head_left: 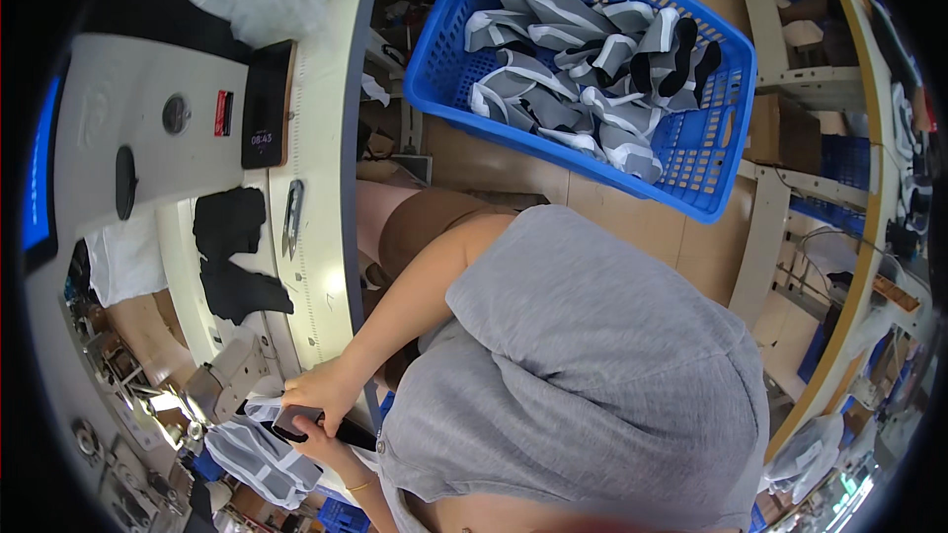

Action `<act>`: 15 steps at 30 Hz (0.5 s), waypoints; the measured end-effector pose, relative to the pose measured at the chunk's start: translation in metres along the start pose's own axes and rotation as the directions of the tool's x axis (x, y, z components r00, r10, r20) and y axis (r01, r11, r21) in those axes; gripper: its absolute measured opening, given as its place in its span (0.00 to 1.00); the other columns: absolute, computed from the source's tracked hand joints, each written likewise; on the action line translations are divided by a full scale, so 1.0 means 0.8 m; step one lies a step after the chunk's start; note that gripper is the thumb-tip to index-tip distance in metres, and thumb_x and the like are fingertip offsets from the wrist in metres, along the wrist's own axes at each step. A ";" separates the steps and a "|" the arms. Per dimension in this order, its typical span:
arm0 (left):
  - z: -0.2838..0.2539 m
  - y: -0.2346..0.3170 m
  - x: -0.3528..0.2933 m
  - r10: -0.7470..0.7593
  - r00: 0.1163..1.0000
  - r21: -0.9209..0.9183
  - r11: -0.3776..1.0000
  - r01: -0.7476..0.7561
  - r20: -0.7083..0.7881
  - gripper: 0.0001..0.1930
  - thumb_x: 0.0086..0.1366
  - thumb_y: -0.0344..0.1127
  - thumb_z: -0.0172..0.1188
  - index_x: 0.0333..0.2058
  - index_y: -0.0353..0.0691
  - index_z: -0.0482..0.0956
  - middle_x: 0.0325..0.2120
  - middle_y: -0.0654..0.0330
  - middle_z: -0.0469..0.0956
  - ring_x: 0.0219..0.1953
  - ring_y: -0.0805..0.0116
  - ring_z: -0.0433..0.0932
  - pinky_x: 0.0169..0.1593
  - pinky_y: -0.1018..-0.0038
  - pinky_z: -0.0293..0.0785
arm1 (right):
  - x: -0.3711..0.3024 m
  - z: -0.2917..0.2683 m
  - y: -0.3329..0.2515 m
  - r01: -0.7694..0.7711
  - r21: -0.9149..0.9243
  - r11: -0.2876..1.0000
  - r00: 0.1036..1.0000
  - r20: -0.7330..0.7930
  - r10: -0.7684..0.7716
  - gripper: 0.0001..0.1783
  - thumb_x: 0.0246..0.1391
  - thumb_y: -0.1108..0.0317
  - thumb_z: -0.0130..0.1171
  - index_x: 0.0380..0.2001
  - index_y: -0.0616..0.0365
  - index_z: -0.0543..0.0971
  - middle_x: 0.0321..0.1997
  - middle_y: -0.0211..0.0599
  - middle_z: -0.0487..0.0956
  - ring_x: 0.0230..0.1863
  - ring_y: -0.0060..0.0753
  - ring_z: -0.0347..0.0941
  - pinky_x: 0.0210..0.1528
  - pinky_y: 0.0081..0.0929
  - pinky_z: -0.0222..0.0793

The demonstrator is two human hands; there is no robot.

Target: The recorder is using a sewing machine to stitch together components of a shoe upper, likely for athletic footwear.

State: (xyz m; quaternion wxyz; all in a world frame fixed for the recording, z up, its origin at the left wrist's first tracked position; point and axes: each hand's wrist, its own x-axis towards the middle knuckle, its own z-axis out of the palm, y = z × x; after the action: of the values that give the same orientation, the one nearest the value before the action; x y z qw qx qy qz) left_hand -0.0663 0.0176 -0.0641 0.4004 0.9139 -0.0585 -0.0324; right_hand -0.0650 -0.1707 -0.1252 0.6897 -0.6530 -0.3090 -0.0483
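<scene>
At the table's edge, my right hand and my left hand are close together, fingers closed on a small dark grey fabric piece with black edging. A black strip trails from under the hands towards my body. Just beyond lies a grey and white fabric piece, drooping past the work surface near the sewing head. Overlapping fingers hide part of what is held.
Thread snips, black fabric pieces and a phone lie along the white table beside the machine body. On the floor, a blue basket holds several grey, white and black sewn pieces.
</scene>
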 end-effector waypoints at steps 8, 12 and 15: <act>0.026 0.054 0.007 0.065 0.983 -0.146 0.988 -0.040 0.171 0.26 0.62 0.29 0.65 0.55 0.32 0.63 0.48 0.55 0.72 0.50 0.66 0.73 0.53 0.72 0.70 | -0.012 -0.043 -0.010 0.005 -0.053 0.999 1.000 0.005 -0.005 0.39 0.38 0.61 0.71 0.55 0.60 0.69 0.50 0.53 0.68 0.50 0.56 0.70 0.51 0.42 0.68; 0.026 0.074 0.001 0.190 0.959 -0.289 0.949 -0.125 0.209 0.25 0.64 0.27 0.62 0.56 0.32 0.62 0.49 0.55 0.72 0.49 0.67 0.73 0.54 0.71 0.70 | -0.009 -0.047 -0.008 0.121 -0.056 0.991 0.990 -0.059 -0.124 0.33 0.41 0.69 0.65 0.54 0.63 0.70 0.45 0.48 0.69 0.46 0.54 0.71 0.47 0.40 0.70; 0.016 0.073 0.002 0.185 0.974 -0.194 0.968 -0.158 0.128 0.21 0.65 0.24 0.59 0.55 0.31 0.64 0.47 0.56 0.73 0.47 0.69 0.73 0.53 0.72 0.70 | 0.005 -0.046 -0.008 0.233 -0.037 0.972 0.968 -0.086 -0.235 0.32 0.41 0.71 0.63 0.55 0.64 0.71 0.44 0.48 0.71 0.46 0.52 0.71 0.47 0.38 0.70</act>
State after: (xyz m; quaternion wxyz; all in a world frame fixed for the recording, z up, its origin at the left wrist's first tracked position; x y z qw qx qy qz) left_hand -0.0711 -0.0313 -0.0294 0.4786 0.8600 -0.1633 -0.0691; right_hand -0.0511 -0.2041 -0.1161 0.6837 -0.6183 -0.3518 -0.1627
